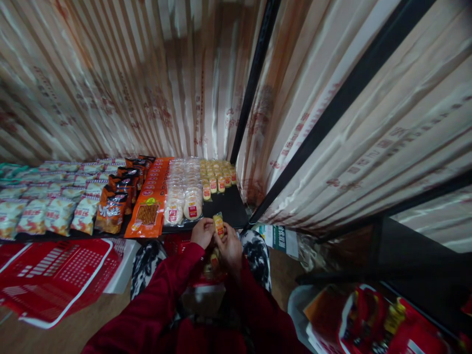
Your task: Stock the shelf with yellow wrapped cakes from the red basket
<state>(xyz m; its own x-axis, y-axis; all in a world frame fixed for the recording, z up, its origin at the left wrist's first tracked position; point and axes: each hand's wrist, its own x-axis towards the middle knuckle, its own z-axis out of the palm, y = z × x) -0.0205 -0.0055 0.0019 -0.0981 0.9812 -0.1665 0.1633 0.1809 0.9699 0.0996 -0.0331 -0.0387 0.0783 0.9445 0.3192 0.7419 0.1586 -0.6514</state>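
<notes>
Fingers of both hands: closed in a light pinch on one small yellow packet with a red-and-white label (pixel 219 224), held upright just beyond the front edge of the black shelf (pixel 230 209), near its right-hand corner. The left hand (pixel 202 233) grips the packet's left side; the right hand (pixel 230 247) grips it low and on the right, thumb against its lower part. Below the hands, between knees in black-and-white patterned trousers (pixel 256 255), lies a red container (pixel 177 241) with more yellow packets, dim and partly hidden by the right hand and the sleeves.

On the shelf, right to left: rows of matching small yellow packets (pixel 221 184), beside a bare stretch of surface at the front right corner; columns of round white items in clear wrap (pixel 192 209), reaching the front edge; a flat orange bag with printed circles (pixel 149 196), its lower end at the same edge; a file of black-and-orange bags (pixel 110 211); and rows of white pouches (pixel 59 216) extending toward the left side.

Surroundings: a red plastic basket with a white rim (pixel 66 280) below the shelf at left; black metal bars (pixel 254 83) at right; pleated pale sheeting with red print (pixel 177 83) behind.
</notes>
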